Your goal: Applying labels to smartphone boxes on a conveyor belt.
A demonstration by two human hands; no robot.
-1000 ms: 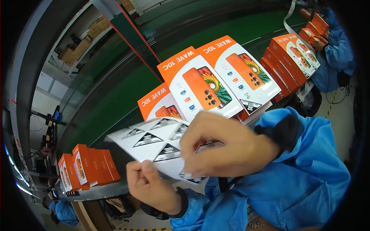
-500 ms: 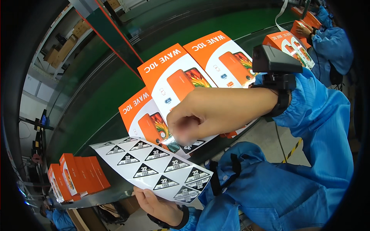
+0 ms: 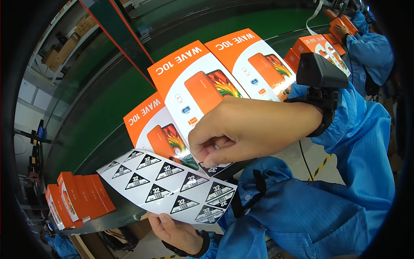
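Note:
My left hand [image 3: 177, 233] pinches the lower edge of a white sheet of black triangular stickers [image 3: 166, 183], thumb on top. The sheet curves and overlaps the near end of the left phone box [image 3: 157, 125]. Over the near end of the middle phone box [image 3: 196, 82] is my right hand [image 3: 241, 131], its fingers curled closed. Their tips are on a black sticker [image 3: 217, 169] at that box's near corner; the hand covers part of it. A third orange-and-white phone box [image 3: 258, 64] lies to the right, partly behind my right wrist.
Several orange boxes [image 3: 86, 196] stand at the left edge of the bench. A green conveyor belt [image 3: 103, 103] runs behind, with a red-edged post [image 3: 116, 34]. At the far right, a co-worker in blue [image 3: 371, 56] handles orange boxes near another box group [image 3: 321, 49].
My right fingers, blurred before, now show clearly, with their tips lower on the sticker. The view has shifted slightly. My left hand still holds the sheet.

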